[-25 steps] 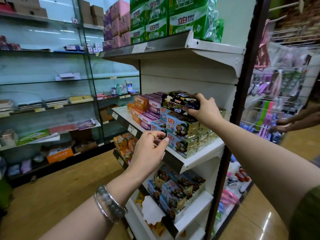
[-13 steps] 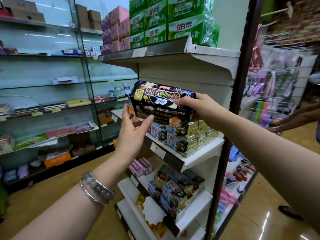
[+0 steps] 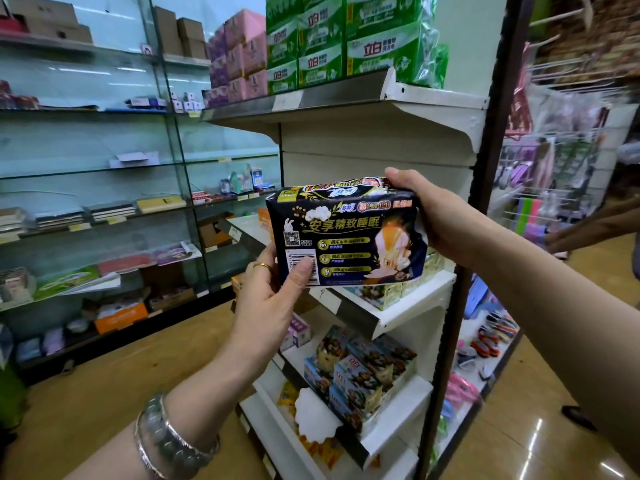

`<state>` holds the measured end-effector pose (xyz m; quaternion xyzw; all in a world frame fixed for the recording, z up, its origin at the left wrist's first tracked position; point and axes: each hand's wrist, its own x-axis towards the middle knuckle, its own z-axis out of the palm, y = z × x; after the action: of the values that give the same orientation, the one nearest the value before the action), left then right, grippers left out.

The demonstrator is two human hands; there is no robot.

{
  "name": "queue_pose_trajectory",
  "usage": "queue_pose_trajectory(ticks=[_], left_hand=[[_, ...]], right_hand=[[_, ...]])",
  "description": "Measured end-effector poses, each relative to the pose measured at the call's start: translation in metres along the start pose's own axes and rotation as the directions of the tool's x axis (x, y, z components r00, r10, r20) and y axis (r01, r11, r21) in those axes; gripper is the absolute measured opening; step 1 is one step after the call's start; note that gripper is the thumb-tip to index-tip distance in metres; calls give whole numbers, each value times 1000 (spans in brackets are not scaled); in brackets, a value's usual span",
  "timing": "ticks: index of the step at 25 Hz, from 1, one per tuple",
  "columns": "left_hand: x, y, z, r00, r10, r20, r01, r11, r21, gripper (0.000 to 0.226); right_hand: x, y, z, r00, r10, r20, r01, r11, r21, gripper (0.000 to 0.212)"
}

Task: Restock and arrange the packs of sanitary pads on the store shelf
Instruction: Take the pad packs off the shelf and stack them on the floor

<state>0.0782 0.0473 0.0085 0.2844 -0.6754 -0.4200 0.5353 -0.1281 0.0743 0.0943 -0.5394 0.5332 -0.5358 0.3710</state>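
store shelf (image 3: pixel 412 306) behind, left grip (image 3: pixel 273 299) and right grip (image 3: pixel 440 220) clasp the pad pack (image 3: pixel 346 237) between them.

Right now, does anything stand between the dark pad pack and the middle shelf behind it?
Yes: stacked boxes occupy that shelf's front edge just below the pack, held by the left hand and right hand.

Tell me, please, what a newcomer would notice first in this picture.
A dark pack of pads fills the middle, the left hand gripping its lower left corner, the right hand its upper right end. Bright green packs line the top shelf above.
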Motion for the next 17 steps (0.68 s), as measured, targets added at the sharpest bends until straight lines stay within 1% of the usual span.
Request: queue_pose_trajectory(ticks=[2,3,5,6,7,9,11,12,13,15,16,17], left_hand=[[-3,-2,-4,999,-38,-3,38,998,-41,56],[-4,-3,-5,998,-57,1,57,996,-71,63],[-3,-5,-10,997,-78,-14,75,983,-167,67],[-3,-5,-11,996,-80,-26,72,973,-218,65],[-3,-5,-13,996,-83,-40,69,962,-263,60],[-5,-2,-14,994,-92,-65,63,931,-359,44],[-6,-1,-15,991,-91,-100,42,911,-409,35],[-6,-1,-15,987,-74,-140,13,921,-390,34],[-6,-1,-16,979,-39,-198,-30,942,-334,33],[-7,0,-15,944,75,-320,-127,981,-145,33],[-9,1,-13,923,135,-362,-161,986,-43,35],[-10,2,-10,902,196,-385,-196,980,40,39]], right_hand=[[-2,1,5,1000,-7,-5,6,999,-45,41],[-4,1,8,1000,-8,2,8,997,-81,48],[-5,4,12,1000,10,25,-8,995,-98,70],[-4,6,13,999,7,35,-4,997,-82,76],[-5,6,15,999,-14,49,17,998,-61,73],[-8,8,20,995,-68,76,70,997,-19,56],[-9,11,24,993,-112,29,114,991,-67,46],[-8,15,27,992,-129,-9,127,987,-96,42],[-10,16,32,989,-140,-44,134,984,-115,38],[-14,21,44,987,-149,-64,139,980,-141,32],[-18,23,51,990,-134,-52,125,980,-156,33],[-24,24,59,996,-89,-25,83,982,-168,41]])
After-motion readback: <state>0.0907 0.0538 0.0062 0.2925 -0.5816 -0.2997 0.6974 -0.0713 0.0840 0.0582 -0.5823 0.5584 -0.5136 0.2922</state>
